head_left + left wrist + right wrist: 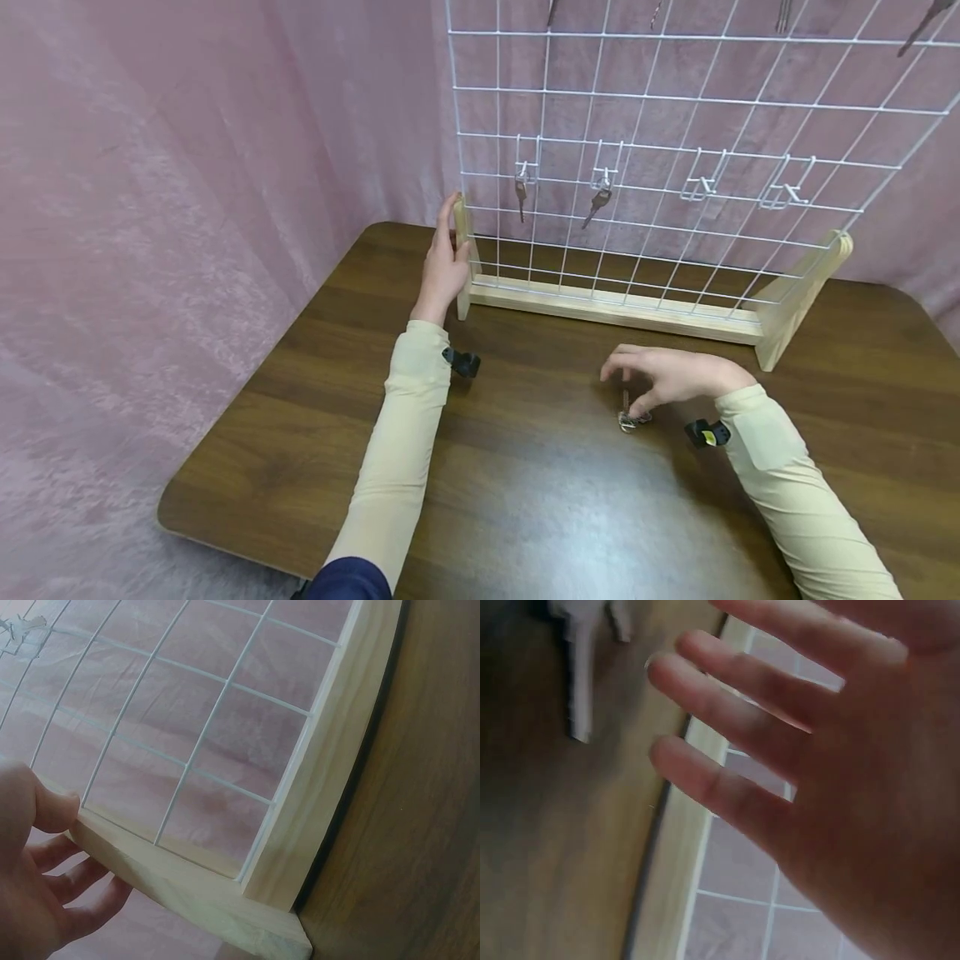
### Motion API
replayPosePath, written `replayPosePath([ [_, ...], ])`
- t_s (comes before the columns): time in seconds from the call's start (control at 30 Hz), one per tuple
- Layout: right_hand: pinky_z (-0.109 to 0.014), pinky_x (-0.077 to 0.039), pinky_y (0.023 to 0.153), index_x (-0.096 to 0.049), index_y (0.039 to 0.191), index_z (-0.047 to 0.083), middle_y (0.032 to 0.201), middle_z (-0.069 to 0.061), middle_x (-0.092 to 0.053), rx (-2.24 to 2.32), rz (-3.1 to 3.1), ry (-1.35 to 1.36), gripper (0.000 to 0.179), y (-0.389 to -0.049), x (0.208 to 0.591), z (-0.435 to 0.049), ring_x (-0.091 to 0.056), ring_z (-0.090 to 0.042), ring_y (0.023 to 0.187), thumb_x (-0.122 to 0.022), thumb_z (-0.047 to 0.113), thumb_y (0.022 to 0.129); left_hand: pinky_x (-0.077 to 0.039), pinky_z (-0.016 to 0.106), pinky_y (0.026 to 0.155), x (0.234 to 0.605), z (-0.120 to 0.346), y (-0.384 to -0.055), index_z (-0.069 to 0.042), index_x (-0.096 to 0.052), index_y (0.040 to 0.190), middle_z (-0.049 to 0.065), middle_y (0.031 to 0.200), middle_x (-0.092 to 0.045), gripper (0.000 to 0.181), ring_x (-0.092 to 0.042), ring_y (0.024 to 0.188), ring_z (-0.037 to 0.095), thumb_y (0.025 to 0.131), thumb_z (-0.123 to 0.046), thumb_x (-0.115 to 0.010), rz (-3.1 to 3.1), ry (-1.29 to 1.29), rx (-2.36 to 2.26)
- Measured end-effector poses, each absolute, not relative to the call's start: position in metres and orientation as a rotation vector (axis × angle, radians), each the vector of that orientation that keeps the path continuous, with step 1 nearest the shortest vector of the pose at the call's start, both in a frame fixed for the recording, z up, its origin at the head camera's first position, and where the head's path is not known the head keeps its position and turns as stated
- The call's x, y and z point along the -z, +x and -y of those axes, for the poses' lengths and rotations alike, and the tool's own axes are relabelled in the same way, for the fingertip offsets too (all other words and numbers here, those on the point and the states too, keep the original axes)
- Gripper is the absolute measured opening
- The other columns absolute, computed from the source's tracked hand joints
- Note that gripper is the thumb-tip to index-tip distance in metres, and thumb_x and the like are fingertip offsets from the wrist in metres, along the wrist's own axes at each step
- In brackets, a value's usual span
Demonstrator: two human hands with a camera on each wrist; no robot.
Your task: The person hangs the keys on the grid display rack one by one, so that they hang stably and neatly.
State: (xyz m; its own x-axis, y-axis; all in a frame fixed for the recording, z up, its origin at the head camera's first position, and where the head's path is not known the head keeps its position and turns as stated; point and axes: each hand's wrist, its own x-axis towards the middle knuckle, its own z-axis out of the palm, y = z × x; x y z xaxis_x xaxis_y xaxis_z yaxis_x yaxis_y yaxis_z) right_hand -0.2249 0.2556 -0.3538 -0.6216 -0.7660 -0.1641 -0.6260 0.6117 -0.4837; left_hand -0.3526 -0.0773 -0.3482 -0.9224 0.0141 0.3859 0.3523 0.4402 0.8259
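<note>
My left hand (444, 271) grips the left wooden side foot (462, 287) of a white wire grid rack; in the left wrist view the thumb lies on one side of that foot (187, 892) and the fingers on the other. Over the table my right hand (667, 379) hovers above a few loose metal keys (626, 423), its fingers spread and loosely bent. The right wrist view shows a key (581, 671) on the wood, apart from the visible fingers (720, 780). The thumb tip looks very near the keys; whether it touches them I cannot tell.
Several white hooks (699, 188) hang in a row on the wire grid (660, 100). One key (521, 200) hangs at the leftmost hook and another key (598, 205) at the one beside it. More metal pieces hang along the top. The brown table (300, 433) has rounded corners; pink curtains surround it.
</note>
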Motion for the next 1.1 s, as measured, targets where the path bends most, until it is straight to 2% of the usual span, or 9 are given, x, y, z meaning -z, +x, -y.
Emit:
replayPosePath([
  [0.13, -0.026, -0.048, 0.077, -0.061, 0.106, 0.015, 0.112, -0.001, -0.051, 0.511, -2.417, -1.127, 0.038, -0.227, 0.361, -0.254, -0.052, -0.015, 0.095, -0.080, 0.010, 0.073, -0.054, 0.041, 0.075, 0.348, 0.077, -0.354, -0.056, -0.012, 0.146, 0.016, 0.124, -0.055, 0.075, -0.060, 0.100, 0.028, 0.100, -0.011, -0.050, 2.376, -0.314, 1.480],
  [0.27, -0.026, -0.045, 0.076, -0.061, 0.087, 0.018, 0.099, 0.003, -0.052, 0.487, -2.464, -1.224, 0.025, -0.230, 0.368, -0.253, -0.049, -0.012, 0.090, -0.079, 0.009, 0.073, -0.054, 0.042, 0.075, 0.348, 0.077, -0.354, -0.054, -0.012, 0.147, 0.016, 0.123, -0.055, 0.074, -0.060, 0.100, 0.028, 0.100, -0.011, -0.051, 2.375, -0.318, 1.469],
  [0.37, -0.026, -0.044, 0.074, -0.060, 0.079, 0.019, 0.091, 0.005, -0.052, 0.489, -2.479, -1.266, 0.021, -0.232, 0.371, -0.252, -0.048, -0.011, 0.087, -0.079, 0.011, 0.074, -0.054, 0.042, 0.076, 0.348, 0.077, -0.354, -0.054, -0.012, 0.147, 0.016, 0.121, -0.056, 0.074, -0.060, 0.100, 0.029, 0.100, -0.011, -0.051, 2.374, -0.319, 1.465],
  [0.77, -0.020, -0.037, 0.072, -0.057, 0.076, 0.018, 0.082, 0.005, -0.050, 0.418, -2.472, -1.278, 0.019, -0.233, 0.370, -0.252, -0.044, -0.008, 0.083, -0.076, 0.020, 0.079, -0.054, 0.044, 0.078, 0.349, 0.077, -0.355, -0.057, -0.012, 0.146, 0.016, 0.124, -0.055, 0.076, -0.061, 0.103, 0.029, 0.100, -0.011, -0.050, 2.375, -0.304, 1.478],
  [1.0, -0.020, -0.045, 0.074, -0.055, 0.075, 0.019, 0.085, 0.008, -0.050, 0.429, -2.436, -1.241, 0.018, -0.233, 0.368, -0.256, -0.047, -0.008, 0.088, -0.071, 0.019, 0.086, -0.054, 0.043, 0.076, 0.348, 0.077, -0.356, -0.058, -0.011, 0.146, 0.015, 0.124, -0.055, 0.076, -0.060, 0.101, 0.028, 0.100, -0.011, -0.050, 2.370, -0.308, 1.474],
  [1.1, -0.020, -0.045, 0.074, -0.054, 0.075, 0.018, 0.084, 0.008, -0.050, 0.427, -2.426, -1.237, 0.019, -0.233, 0.367, -0.257, -0.046, -0.007, 0.087, -0.069, 0.017, 0.086, -0.054, 0.042, 0.076, 0.349, 0.077, -0.355, -0.058, -0.011, 0.145, 0.015, 0.124, -0.055, 0.076, -0.060, 0.101, 0.029, 0.100, -0.011, -0.050, 2.376, -0.301, 1.473],
])
